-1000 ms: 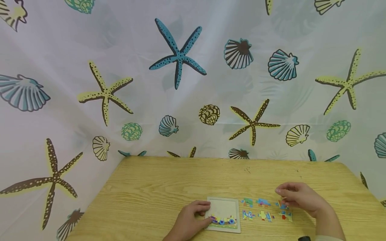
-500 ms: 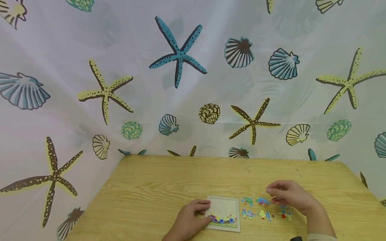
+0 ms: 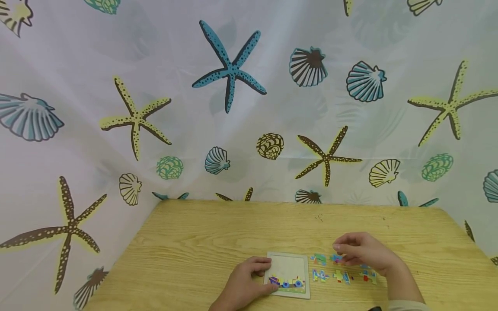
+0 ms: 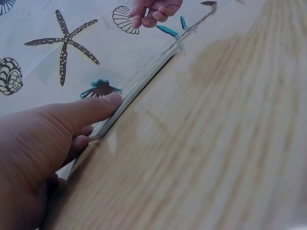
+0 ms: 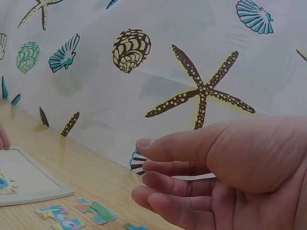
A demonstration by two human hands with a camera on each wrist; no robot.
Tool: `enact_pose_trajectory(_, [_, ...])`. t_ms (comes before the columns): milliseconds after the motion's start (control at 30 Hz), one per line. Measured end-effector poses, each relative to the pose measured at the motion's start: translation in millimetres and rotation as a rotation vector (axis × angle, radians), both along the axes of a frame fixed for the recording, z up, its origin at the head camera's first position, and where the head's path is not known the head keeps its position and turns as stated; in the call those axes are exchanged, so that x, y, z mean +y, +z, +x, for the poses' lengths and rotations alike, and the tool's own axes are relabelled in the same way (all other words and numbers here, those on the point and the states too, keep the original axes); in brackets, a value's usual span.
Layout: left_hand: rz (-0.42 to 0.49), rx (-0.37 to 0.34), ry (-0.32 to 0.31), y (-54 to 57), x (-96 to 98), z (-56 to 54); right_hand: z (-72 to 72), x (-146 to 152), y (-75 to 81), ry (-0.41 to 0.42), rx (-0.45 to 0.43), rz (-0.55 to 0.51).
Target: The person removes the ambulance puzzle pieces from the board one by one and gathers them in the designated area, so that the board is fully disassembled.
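My left hand (image 3: 249,278) grips the left side of a light square jigsaw tray (image 3: 288,264), its thumb lying over the lower left corner. Along the tray's bottom runs a joined strip of pieces with a colourful train picture (image 3: 287,284). Seen from the left wrist, a finger and thumb sit at the tray's edge (image 4: 139,91). My right hand (image 3: 359,250) hovers over the upper row of loose jigsaw pieces, partly hiding them. Its fingers are loosely curled with nothing between them in the right wrist view. Below it lie a blue piece (image 3: 336,258) and a yellow-and-blue piece (image 3: 342,277).
Other loose pieces lie in two rows right of the tray, among them a green one (image 3: 320,259) and a blue-purple one (image 3: 320,275). The wooden table (image 3: 218,233) meets a hanging cloth (image 3: 268,108) printed with starfish and shells at its far edge.
The right hand has moved left along the upper row of pieces, uncovering more of the rightmost ones. The left thumb has slid slightly right and down on the tray.
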State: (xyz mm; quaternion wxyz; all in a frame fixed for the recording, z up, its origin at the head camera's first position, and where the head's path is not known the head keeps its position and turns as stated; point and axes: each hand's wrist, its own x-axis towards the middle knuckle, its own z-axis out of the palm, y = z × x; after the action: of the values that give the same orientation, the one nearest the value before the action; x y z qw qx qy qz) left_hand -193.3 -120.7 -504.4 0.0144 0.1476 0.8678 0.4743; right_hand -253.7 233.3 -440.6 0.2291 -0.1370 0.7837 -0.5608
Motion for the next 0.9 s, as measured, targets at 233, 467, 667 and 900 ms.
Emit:
enact_pose_trajectory(233, [0.001, 0.000, -0.007, -1.3, -0.9, -0.7, -1.7, -11.5, -1.3, 0.035, -0.013, -0.026])
enact_pose_trajectory(467, [-0.009, 0.021, -0.015, -0.5, -1.3, -0.5, 0.2, -18.5, -0.8, 0.051, -0.008, -0.023])
enact_pose_trajectory(667, [-0.018, 0.032, -0.014, 0.2, -0.8, -0.2, 1.0, -25.6, -1.2, 0.057, 0.005, -0.003])
enact_pose_trajectory(900, [-0.020, 0.023, -0.011, 0.7, -0.4, 0.3, 1.4, -35.0, -2.4, 0.125, -0.012, -0.048])
